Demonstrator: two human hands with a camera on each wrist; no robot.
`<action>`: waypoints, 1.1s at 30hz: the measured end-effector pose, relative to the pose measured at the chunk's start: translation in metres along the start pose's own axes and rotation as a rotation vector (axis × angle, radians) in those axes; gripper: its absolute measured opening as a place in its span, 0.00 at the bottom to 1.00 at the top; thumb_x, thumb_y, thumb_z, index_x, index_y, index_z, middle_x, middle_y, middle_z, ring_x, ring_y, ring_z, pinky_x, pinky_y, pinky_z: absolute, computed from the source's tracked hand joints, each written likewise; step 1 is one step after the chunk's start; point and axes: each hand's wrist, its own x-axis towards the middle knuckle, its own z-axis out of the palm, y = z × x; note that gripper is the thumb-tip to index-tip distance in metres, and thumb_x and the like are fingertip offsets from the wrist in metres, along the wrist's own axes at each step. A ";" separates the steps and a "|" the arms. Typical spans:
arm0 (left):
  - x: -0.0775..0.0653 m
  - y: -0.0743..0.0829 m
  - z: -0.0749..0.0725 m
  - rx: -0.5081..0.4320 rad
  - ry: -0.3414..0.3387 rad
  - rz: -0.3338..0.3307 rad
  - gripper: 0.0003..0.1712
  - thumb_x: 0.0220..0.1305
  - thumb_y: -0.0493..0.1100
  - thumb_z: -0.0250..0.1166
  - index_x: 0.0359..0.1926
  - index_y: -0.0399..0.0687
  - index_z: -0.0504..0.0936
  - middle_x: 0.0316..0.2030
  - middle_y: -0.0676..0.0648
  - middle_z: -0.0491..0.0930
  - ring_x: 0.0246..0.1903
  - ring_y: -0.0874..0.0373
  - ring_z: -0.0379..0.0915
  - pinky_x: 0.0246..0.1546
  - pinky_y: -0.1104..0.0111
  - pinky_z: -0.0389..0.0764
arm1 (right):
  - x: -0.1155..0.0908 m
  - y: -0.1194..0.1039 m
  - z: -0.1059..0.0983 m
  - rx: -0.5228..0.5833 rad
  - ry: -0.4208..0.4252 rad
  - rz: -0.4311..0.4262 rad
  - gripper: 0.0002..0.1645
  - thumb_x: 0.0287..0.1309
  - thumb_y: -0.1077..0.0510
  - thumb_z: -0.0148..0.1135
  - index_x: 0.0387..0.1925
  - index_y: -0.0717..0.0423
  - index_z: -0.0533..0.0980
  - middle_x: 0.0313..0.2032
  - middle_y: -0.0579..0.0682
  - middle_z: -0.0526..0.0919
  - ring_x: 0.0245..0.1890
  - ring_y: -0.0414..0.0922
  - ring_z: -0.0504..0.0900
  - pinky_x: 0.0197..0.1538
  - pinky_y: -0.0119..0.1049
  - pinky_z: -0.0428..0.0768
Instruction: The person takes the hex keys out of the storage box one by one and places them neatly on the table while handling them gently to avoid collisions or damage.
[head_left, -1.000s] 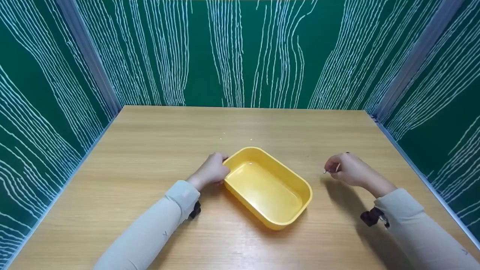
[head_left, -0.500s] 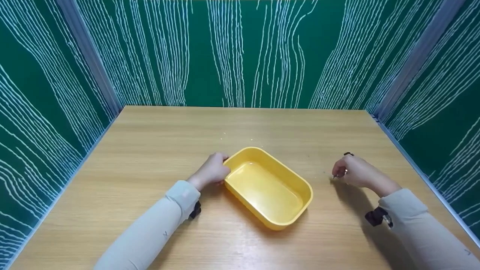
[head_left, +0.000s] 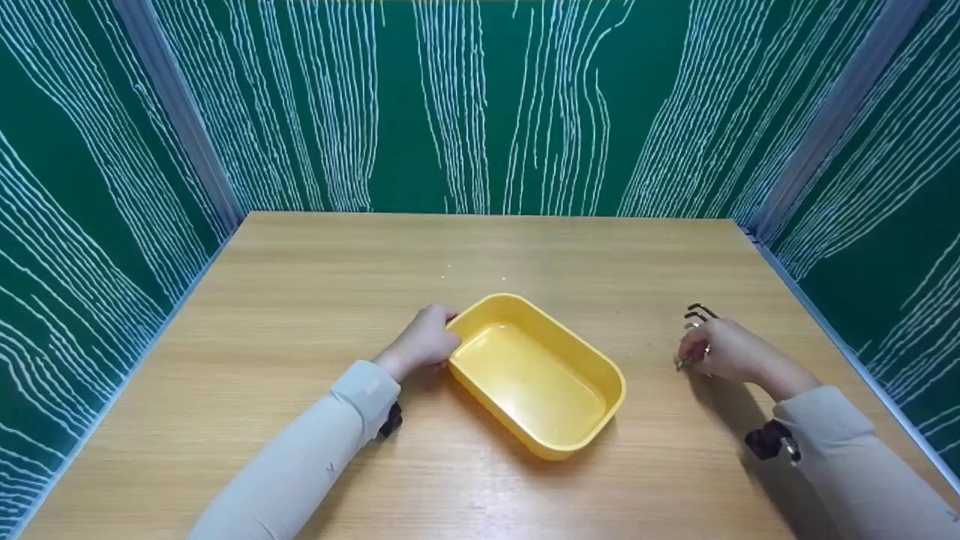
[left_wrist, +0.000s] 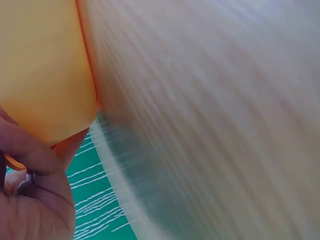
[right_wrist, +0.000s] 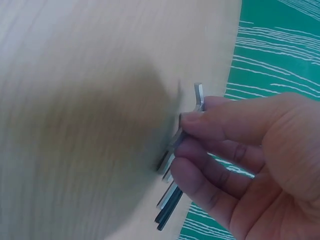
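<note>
A yellow rectangular plastic bin (head_left: 536,382), with nothing inside, sits at an angle on the wooden table. My left hand (head_left: 421,339) grips its far left corner, thumb over the rim; in the left wrist view the fingers (left_wrist: 30,150) curl against the bin's yellow wall (left_wrist: 47,65). Farther right, my right hand (head_left: 724,351) is low over the tabletop. Between thumb and fingertips it pinches a silver L-shaped hex key (right_wrist: 199,95). Several more hex keys (head_left: 701,309) lie side by side just beyond that hand, partly hidden by it.
The wooden table (head_left: 337,255) is bounded by green walls (head_left: 525,112) with white wavy lines at the back and both sides. A few tiny white specks (head_left: 503,279) dot the wood behind the bin.
My right hand has moved right and slightly nearer to me, uncovering more of the hex keys behind it. The left hand and the bin have stayed in place.
</note>
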 end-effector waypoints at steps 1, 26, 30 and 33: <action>0.000 0.000 0.000 -0.003 -0.002 0.000 0.21 0.53 0.29 0.49 0.47 0.38 0.79 0.24 0.38 0.79 0.07 0.60 0.65 0.05 0.71 0.69 | -0.001 0.001 0.001 0.000 0.001 -0.001 0.13 0.41 0.75 0.65 0.28 0.56 0.83 0.27 0.47 0.83 0.28 0.44 0.78 0.25 0.29 0.79; 0.001 -0.006 -0.007 -0.019 -0.018 0.009 0.22 0.54 0.30 0.52 0.50 0.39 0.79 0.28 0.36 0.81 0.10 0.59 0.68 0.08 0.72 0.73 | 0.000 -0.002 -0.002 -0.034 0.026 0.053 0.06 0.49 0.65 0.71 0.31 0.54 0.84 0.28 0.47 0.84 0.29 0.42 0.78 0.31 0.32 0.78; 0.002 -0.006 -0.009 -0.027 -0.034 -0.003 0.21 0.55 0.31 0.53 0.51 0.39 0.80 0.27 0.39 0.81 0.11 0.59 0.70 0.10 0.71 0.75 | 0.003 -0.013 -0.010 -0.008 -0.002 0.123 0.10 0.52 0.61 0.71 0.38 0.58 0.84 0.32 0.49 0.84 0.31 0.45 0.77 0.35 0.37 0.81; 0.002 -0.006 -0.011 -0.026 -0.051 -0.010 0.19 0.58 0.35 0.55 0.51 0.39 0.79 0.27 0.40 0.82 0.12 0.59 0.71 0.12 0.70 0.78 | 0.006 -0.020 -0.014 0.008 0.005 0.132 0.11 0.54 0.63 0.68 0.40 0.60 0.83 0.34 0.51 0.84 0.32 0.46 0.78 0.39 0.43 0.85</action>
